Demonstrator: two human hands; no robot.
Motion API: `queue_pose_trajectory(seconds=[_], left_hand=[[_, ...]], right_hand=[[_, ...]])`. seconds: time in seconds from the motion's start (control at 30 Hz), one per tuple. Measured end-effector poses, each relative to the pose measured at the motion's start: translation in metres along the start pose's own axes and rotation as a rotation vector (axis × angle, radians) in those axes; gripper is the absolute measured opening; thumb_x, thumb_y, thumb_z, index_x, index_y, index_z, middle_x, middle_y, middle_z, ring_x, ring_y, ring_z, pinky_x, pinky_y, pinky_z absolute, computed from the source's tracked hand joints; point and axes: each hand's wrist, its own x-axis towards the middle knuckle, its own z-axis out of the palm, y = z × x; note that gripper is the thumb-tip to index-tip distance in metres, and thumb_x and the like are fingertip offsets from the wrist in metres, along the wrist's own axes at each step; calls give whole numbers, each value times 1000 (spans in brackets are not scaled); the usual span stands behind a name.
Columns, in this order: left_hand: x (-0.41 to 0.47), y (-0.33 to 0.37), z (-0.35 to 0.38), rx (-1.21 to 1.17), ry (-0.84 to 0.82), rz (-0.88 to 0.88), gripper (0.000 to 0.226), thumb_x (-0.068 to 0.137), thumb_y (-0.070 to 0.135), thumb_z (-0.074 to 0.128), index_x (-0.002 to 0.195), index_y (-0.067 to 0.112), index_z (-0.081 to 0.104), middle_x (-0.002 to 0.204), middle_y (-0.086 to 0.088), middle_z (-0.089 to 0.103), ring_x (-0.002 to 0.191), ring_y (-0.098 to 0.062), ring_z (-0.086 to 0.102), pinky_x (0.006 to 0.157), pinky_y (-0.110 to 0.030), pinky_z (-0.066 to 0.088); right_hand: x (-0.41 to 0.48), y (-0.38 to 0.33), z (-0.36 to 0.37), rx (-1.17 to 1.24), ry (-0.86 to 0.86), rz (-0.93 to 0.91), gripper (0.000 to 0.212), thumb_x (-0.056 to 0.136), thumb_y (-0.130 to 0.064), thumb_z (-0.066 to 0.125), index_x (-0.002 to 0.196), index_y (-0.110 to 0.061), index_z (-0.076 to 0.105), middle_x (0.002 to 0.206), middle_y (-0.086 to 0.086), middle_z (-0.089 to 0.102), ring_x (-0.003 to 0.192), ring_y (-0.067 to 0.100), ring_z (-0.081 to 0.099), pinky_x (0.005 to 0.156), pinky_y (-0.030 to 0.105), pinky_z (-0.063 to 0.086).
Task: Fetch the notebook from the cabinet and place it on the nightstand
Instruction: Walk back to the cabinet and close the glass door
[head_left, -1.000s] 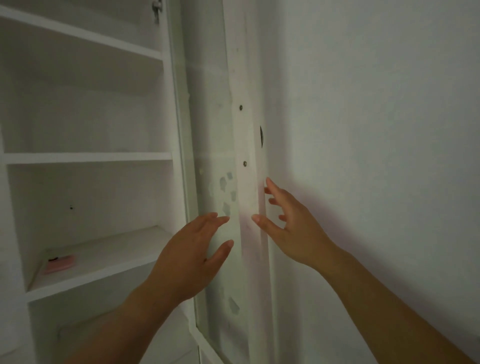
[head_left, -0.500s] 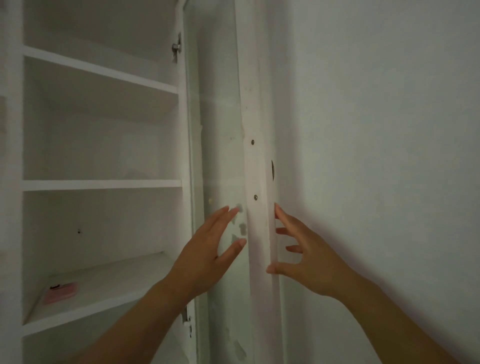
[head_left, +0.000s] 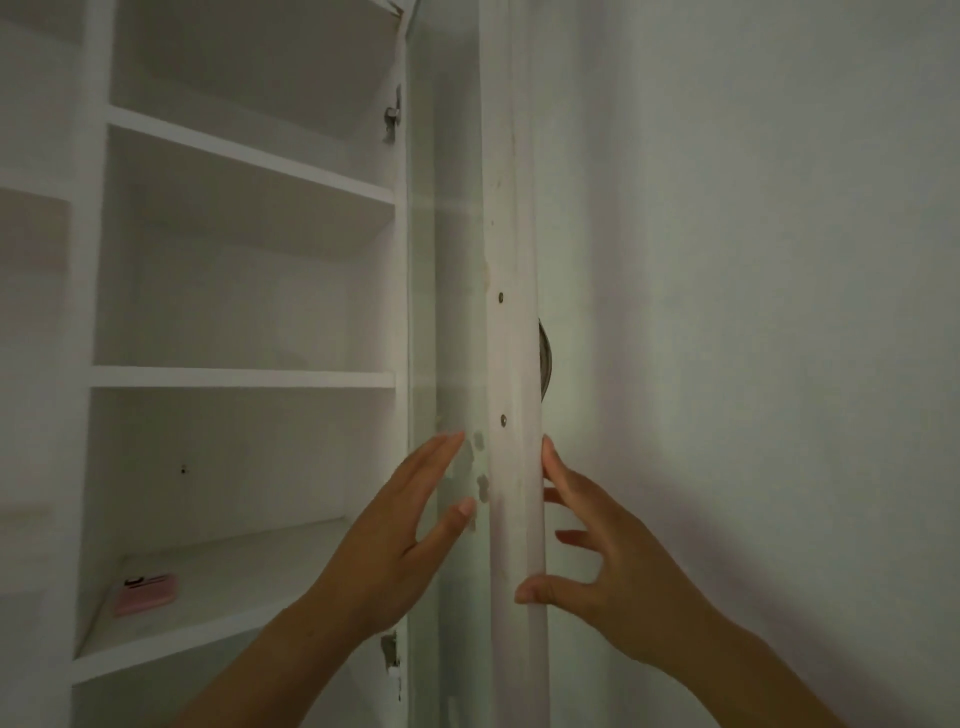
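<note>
A small pink notebook (head_left: 147, 593) lies flat at the left end of a white cabinet shelf (head_left: 249, 587). The cabinet door (head_left: 511, 467) stands swung out, edge-on in the middle of the view. My left hand (head_left: 400, 540) is spread flat beside the door's inner glass face, holding nothing. My right hand (head_left: 597, 561) curls loosely around the door's outer edge, thumb on the front, fingers behind it. Both hands are well to the right of the notebook.
The white cabinet has several bare shelves (head_left: 244, 376) above the notebook's shelf. A dark round knob (head_left: 544, 358) sticks out of the door's far side. A plain white wall (head_left: 753, 312) fills the right. Hinges (head_left: 392, 117) sit on the cabinet frame.
The view has shifted so the shelves and door sit lower and further right. My right hand's thumb has come onto the door's edge; my left hand stays spread beside the glass.
</note>
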Motion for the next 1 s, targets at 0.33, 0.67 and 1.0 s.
queue_pose_trajectory(seconds=[0.33, 0.67, 1.0], left_hand=[[-31, -20, -113, 92, 58, 68, 57, 82, 68, 27, 136, 56, 13, 147, 30, 19, 132, 15, 12, 106, -13, 14], [-53, -75, -179, 176, 30, 62, 63, 83, 65, 33, 139, 50, 9, 144, 33, 19, 129, 17, 16, 102, -4, 14], [-64, -142, -214, 192, 58, -45, 66, 72, 68, 36, 129, 55, 4, 145, 19, 28, 126, 2, 30, 106, -26, 29]], right_hand=[[32, -68, 96, 99, 33, -162, 96, 63, -68, 68, 136, -57, 7, 140, -38, 22, 127, -10, 29, 94, 23, 39], [63, -94, 180, 60, 47, -105, 89, 65, -71, 64, 134, -61, 8, 141, -43, 11, 126, -18, 19, 104, 31, 34], [87, -83, 238, 64, 5, 3, 86, 62, -74, 60, 129, -68, 6, 144, -38, 8, 129, -16, 14, 108, 32, 31]])
